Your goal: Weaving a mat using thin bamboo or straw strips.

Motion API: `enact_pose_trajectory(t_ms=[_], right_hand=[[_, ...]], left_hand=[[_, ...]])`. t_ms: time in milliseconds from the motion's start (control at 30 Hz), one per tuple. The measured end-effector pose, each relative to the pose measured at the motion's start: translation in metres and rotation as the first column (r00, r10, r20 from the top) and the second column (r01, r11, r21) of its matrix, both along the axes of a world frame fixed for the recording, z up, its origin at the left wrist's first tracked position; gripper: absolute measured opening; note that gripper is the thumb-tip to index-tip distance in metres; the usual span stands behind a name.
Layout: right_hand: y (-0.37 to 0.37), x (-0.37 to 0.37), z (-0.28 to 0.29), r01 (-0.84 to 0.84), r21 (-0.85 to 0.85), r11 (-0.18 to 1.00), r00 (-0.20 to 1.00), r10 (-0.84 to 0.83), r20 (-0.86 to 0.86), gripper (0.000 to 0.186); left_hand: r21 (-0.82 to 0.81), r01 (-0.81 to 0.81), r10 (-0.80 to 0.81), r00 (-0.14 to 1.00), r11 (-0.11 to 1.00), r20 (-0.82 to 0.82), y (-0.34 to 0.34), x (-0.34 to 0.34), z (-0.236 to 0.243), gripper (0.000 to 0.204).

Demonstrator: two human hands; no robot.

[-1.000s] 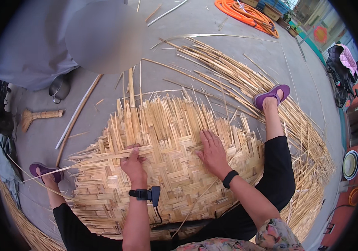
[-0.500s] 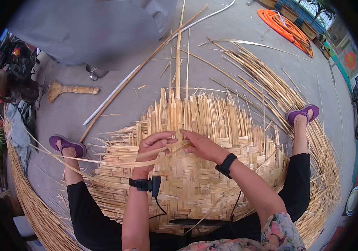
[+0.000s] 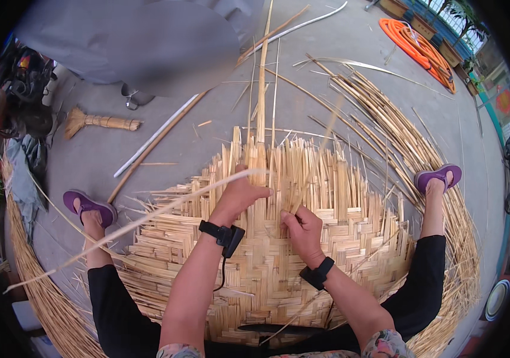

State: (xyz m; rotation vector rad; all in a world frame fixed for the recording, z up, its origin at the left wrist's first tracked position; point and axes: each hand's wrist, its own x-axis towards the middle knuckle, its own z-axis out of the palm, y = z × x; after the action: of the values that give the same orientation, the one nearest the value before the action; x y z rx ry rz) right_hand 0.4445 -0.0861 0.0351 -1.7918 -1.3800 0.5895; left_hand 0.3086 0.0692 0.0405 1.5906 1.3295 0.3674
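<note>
Head view: a woven mat [image 3: 278,271] lies between the legs [image 3: 428,268], beneath both hands.
The right hand [image 3: 306,232] pinches a thin strip [image 3: 316,162], its long axis slanting away rightward. Over the left hand [image 3: 238,196], whose fingers' grip I cannot tell, a pale strip [image 3: 159,210] runs toward the lower left. Beyond lies a coiled orange hose [image 3: 413,48].

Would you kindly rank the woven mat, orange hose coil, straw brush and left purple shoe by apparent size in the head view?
1. Woven mat
2. Orange hose coil
3. Straw brush and left purple shoe: too close to rank; the brush looks longer.
</note>
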Motion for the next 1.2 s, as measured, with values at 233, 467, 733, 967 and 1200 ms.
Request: enact_pose_trajectory(t_ms=[233,467,733,967,1200], right_hand=[[0.001,-0.007,-0.020,0.275,-0.185,0.943,0.569,-0.315,-0.760,0.013],[0.028,0.008,-0.003,-0.014,-0.276,0.961,1.000,0.015,0.001,0.017],[0.064,0.035,-0.011,-0.433,-0.376,0.819,0.892,0.451,-0.044,0.028],[0.001,0.013,-0.023,-0.155,-0.074,0.985,0.964,0.167,0.205,0.049],[-0.028,-0.007,-0.023,-0.283,-0.174,0.943,0.704,0.327,0.630,0.054]], left_hand=[[-0.139,0.082,-0.039,0.957,0.987,0.287,-0.009,-0.002,-0.005,0.042],[-0.406,0.242,0.076,0.774,0.881,0.628,-0.010,-0.020,-0.010,0.059],[-0.305,-0.216,0.373,0.555,0.928,0.743,-0.074,-0.027,-0.013,0.036],[-0.025,-0.504,0.433,0.714,0.863,0.550,-0.107,-0.035,-0.023,0.020],[-0.247,-0.301,0.252,-0.023,0.921,0.967,-0.084,-0.117,0.044,0.017]])
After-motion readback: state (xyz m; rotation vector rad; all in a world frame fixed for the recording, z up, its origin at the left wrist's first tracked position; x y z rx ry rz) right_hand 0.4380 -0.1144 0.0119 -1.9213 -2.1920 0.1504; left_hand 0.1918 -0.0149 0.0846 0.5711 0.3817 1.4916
